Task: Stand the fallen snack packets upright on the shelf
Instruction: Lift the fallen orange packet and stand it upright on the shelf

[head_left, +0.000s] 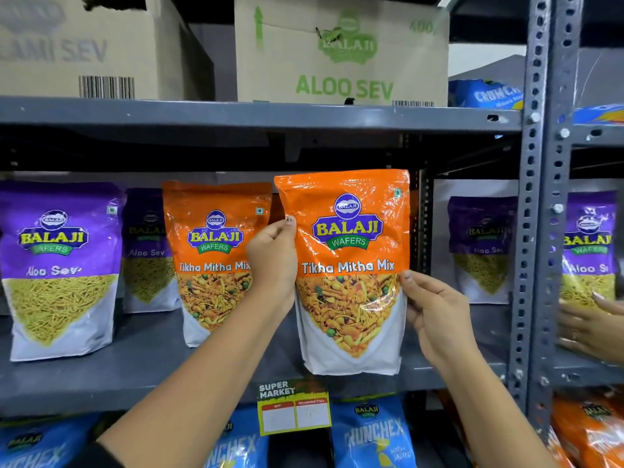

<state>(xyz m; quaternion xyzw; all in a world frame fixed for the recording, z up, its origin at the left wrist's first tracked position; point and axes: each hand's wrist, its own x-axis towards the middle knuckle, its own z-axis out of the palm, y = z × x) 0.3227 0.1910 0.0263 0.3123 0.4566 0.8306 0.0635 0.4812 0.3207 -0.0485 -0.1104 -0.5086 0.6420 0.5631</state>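
Observation:
An orange Tikha Mitha Mix packet (347,265) is upright at the front of the grey middle shelf (135,376), its base at the shelf's edge. My left hand (273,261) grips its left side and my right hand (435,319) grips its right side. Behind my left hand a second orange packet (212,251) stands upright. Purple Aloo Sev packets stand at the left (60,265), behind it (145,251) and at the right (479,248).
Cardboard boxes (341,49) sit on the shelf above. Blue Crunchex packets (371,434) fill the shelf below, under a yellow price tag (293,408). A perforated steel upright (537,211) divides the bays. Another person's hand (591,325) touches a purple packet (589,248) at the far right.

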